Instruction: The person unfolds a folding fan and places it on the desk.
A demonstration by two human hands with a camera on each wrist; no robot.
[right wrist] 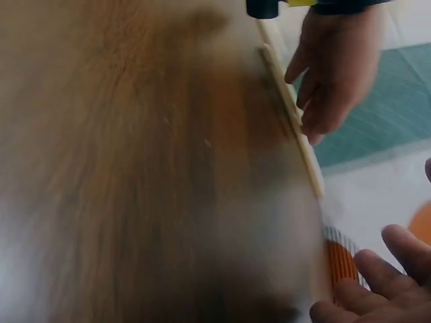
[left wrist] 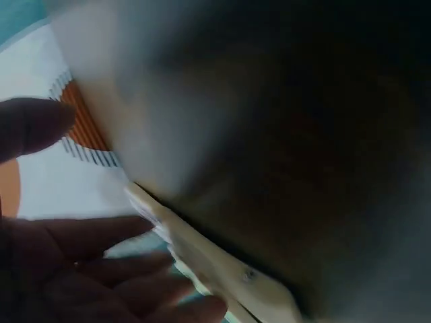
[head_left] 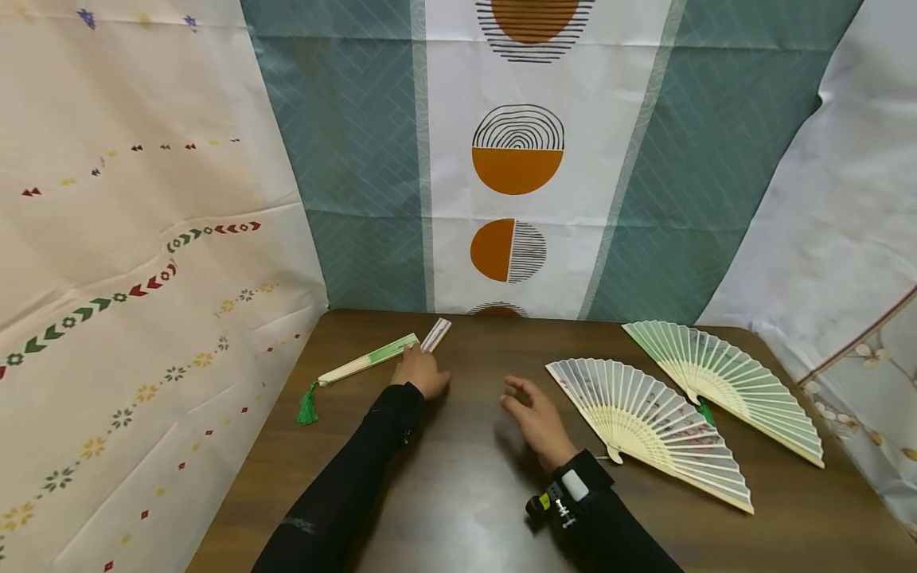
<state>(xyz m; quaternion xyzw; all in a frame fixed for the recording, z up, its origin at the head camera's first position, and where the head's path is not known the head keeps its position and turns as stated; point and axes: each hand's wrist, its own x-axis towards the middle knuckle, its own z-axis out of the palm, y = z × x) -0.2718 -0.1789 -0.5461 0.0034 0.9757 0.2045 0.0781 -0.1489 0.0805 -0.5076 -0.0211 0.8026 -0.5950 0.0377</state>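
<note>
My left hand [head_left: 421, 372] reaches over two folded fans at the back left of the table. One is a folded green fan [head_left: 372, 358] with a green tassel [head_left: 308, 404]; the other, a folded whitish fan [head_left: 436, 334], points away behind the fingers. In the left wrist view the fingers [left wrist: 101, 235] are extended and overlap a folded fan's pale ribs [left wrist: 222, 252], with the thumb well apart. My right hand [head_left: 533, 420] hovers near the middle of the table, fingers loosely bent and holding nothing. Its fingertips [right wrist: 367, 259] also show in the right wrist view.
Two spread fans lie on the right: a white one [head_left: 645, 406] with reddish print, and a green one [head_left: 731, 374] behind it. Patterned cloth [head_left: 516, 159] hangs along the brown table's [head_left: 458, 493] back edge, and more cloth [head_left: 143, 318] borders the left side.
</note>
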